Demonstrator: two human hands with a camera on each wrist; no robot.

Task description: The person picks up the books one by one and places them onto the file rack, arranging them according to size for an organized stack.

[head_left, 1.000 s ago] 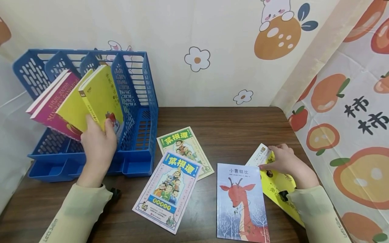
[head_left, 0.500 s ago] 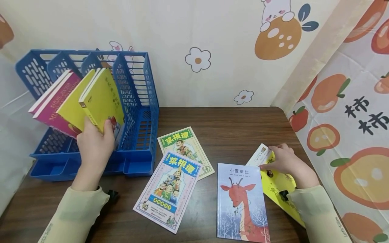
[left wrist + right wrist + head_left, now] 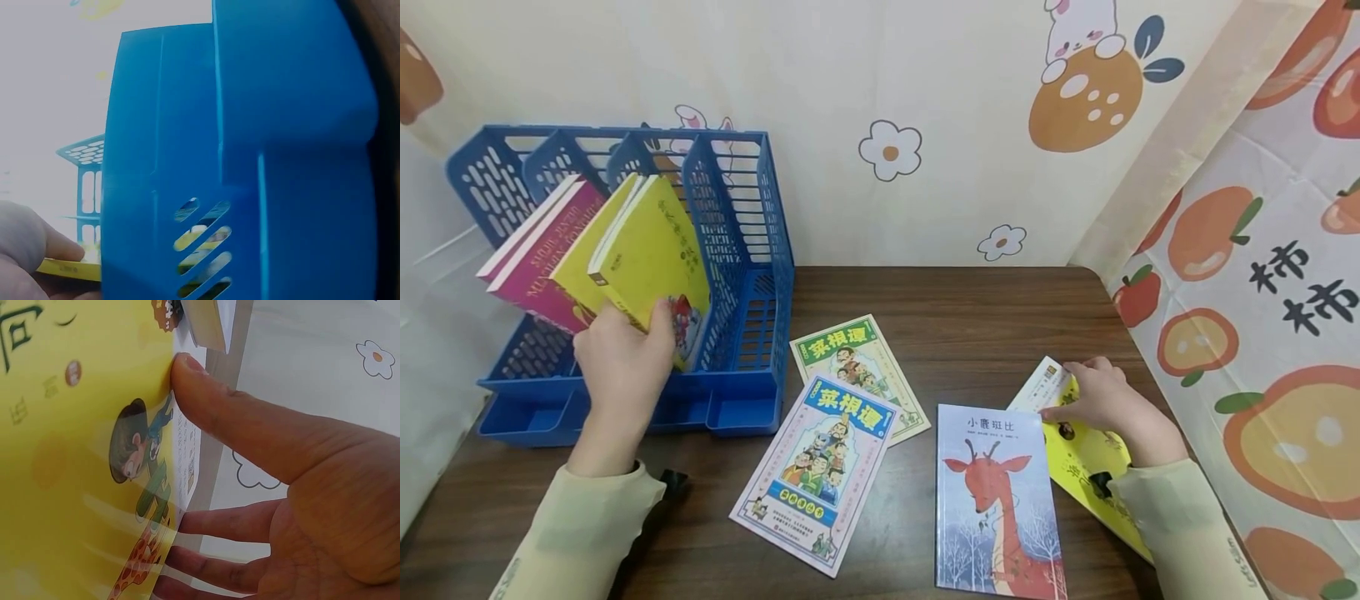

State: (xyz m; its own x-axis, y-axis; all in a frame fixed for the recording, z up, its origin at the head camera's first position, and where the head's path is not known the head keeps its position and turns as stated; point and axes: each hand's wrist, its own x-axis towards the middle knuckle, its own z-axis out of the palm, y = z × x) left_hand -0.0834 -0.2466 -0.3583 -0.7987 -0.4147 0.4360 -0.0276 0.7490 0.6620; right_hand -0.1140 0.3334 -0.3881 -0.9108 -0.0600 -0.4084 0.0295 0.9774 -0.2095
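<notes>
In the head view my left hand point(image 3: 625, 367) grips a thick yellow book point(image 3: 655, 246) by its lower end, fingers at the spine and thumb on the cover. The book leans in a compartment of the blue file rack point(image 3: 730, 383). Beside it stand another yellow book point(image 3: 574, 271) and magenta books point(image 3: 546, 242), tilted leftward. On the right, my right hand point(image 3: 1105, 404) lies at a yellow book point(image 3: 1086, 471) on the table. In the right wrist view its thumb and spread fingers touch the edge of the yellow cover point(image 3: 69, 469); a white part shows beneath.
A deer-cover book point(image 3: 1000, 500) lies in front, overlapping the right yellow book. Two comic-cover books, one pink-bordered point(image 3: 816, 475) and one green-bordered point(image 3: 865, 367), overlap at mid-table. The rack's rightmost compartment point(image 3: 756, 317) holds no book. A printed cloth point(image 3: 925, 75) hangs behind the table.
My left hand has moved slightly left and down, and the yellow book's lower end has shifted with it. The right hand and the table books have stayed put.
</notes>
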